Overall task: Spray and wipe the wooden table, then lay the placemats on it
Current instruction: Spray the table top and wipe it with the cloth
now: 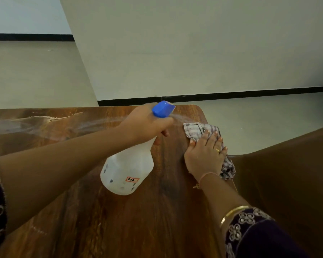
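Wooden table (119, 220) is filling the lower half of the head view, its grain running away from the person, and step 1 of the task, spraying and wiping, is judged to be under way. At far left a wet streak (35, 121) is glistening on the top. Moving right, the left hand (147, 125) is gripping the neck of the spray bottle (128, 168), fingers curled round the trigger. The bottle appears to be hanging above the middle of the table, tilted, its long axis running from the white base at lower left, nearer the person, up to the blue nozzle (163, 108) at upper right, which is pointing toward the far right corner. A faint mist (183, 118) is showing just beyond the nozzle. Further right, the right hand (203, 155) is pressing flat, fingers straight and spread, on a striped cloth (198, 128) lying beside the table's right edge, part of it hanging over. No placemats are showing. The next move is likely calling for the cloth to sweep leftward over the wetted wood, with the bottle lifted aside so that the 2 arms are not crossing.
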{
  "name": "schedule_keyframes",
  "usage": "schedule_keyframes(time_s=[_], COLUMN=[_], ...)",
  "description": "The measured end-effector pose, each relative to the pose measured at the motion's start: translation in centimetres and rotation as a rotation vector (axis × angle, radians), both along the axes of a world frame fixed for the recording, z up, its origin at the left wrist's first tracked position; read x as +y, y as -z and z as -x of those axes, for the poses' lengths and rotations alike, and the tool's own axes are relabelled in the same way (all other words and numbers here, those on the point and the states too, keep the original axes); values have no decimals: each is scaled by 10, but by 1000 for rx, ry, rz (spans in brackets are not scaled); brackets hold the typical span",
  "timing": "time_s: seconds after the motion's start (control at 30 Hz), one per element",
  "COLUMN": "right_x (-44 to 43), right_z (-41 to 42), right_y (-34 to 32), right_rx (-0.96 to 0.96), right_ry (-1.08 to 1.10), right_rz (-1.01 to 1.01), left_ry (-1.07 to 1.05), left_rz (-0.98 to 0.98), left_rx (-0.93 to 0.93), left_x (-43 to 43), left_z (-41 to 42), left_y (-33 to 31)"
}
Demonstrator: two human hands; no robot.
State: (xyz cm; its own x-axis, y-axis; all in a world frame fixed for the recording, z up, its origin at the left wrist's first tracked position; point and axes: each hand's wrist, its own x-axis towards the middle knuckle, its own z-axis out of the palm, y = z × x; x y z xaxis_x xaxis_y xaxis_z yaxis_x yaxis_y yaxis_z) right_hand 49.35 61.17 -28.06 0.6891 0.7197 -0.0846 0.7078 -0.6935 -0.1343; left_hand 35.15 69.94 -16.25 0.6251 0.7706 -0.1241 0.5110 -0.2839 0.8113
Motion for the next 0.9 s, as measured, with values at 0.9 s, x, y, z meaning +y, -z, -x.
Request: schedule_keyframes(time_s=[0.9], right_x=[126], right_z=[13], right_y=[-10], right_rx=[169], right_ry=[-541], right_rz=[20], left_ry=[-146], left_rz=[123], left_rx=[-205], left_x=[17], left_z=[35], left_y=[1])
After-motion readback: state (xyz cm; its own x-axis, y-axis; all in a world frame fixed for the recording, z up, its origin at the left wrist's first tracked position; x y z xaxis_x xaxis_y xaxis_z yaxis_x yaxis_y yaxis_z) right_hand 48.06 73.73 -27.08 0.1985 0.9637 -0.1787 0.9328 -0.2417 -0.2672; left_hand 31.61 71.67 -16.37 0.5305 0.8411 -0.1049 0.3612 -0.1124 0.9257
